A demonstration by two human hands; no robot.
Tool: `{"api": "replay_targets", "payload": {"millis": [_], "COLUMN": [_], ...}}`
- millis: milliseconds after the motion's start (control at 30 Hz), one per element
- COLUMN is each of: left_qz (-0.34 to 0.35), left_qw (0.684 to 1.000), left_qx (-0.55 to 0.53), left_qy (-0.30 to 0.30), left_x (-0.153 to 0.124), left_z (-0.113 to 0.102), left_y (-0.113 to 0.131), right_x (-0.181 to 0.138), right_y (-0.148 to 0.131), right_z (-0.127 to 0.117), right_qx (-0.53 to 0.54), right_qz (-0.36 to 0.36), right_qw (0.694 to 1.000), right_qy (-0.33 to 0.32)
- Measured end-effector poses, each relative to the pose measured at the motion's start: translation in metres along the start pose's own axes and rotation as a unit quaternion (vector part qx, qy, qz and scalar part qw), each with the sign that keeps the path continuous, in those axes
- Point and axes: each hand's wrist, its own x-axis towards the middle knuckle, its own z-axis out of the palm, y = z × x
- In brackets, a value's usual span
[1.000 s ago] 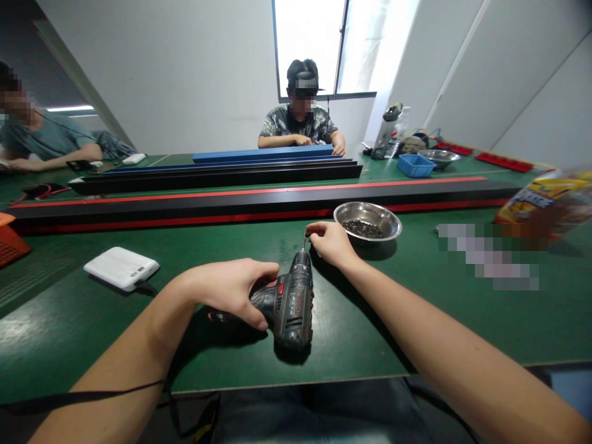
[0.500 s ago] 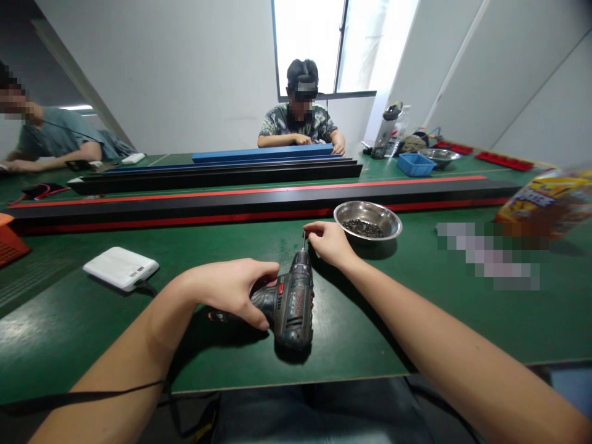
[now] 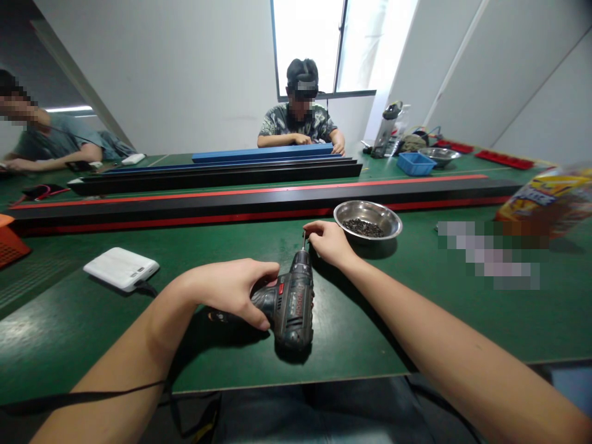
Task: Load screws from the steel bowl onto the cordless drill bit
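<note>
A dark cordless drill (image 3: 295,308) lies on the green table, its thin driver bit (image 3: 303,242) pointing away from me. My left hand (image 3: 235,290) is wrapped around its handle, thumb at the near side and index finger by the body. At the far end, my right hand (image 3: 329,242) is closed, with thumb and index finger pinching at the bit's tip. Whether a small screw sits between those fingers is too small to tell. Just beyond my right hand stands a steel bowl (image 3: 392,233) of small dark screws (image 3: 363,228).
A long black-and-red bar (image 3: 222,202) crosses the table ahead. Left of me are a white power bank (image 3: 121,269) with a cable and an orange basket (image 3: 12,242). A snack bag (image 3: 546,200) stands right. One person (image 3: 298,120) sits opposite, another (image 3: 60,135) far left.
My hands, the drill and the bowl stay in place. The person at the far left has shifted their head slightly.
</note>
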Motion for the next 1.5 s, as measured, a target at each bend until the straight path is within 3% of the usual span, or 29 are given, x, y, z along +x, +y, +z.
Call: {"api": "replay_targets", "payload": {"millis": [1500], "left_qz": [-0.01], "left_qw": [1.0], "left_qx": [0.019], "left_qy": [-0.008], "left_x": [-0.0001], "left_z": [0.0015], "left_y": [-0.0003], "right_x": [-0.0001], "right_y": [-0.0003], "right_z": [0.0019], "right_qx": [0.0], "right_qz": [-0.003], "right_qw": [1.0], "right_qy": [0.006]}}
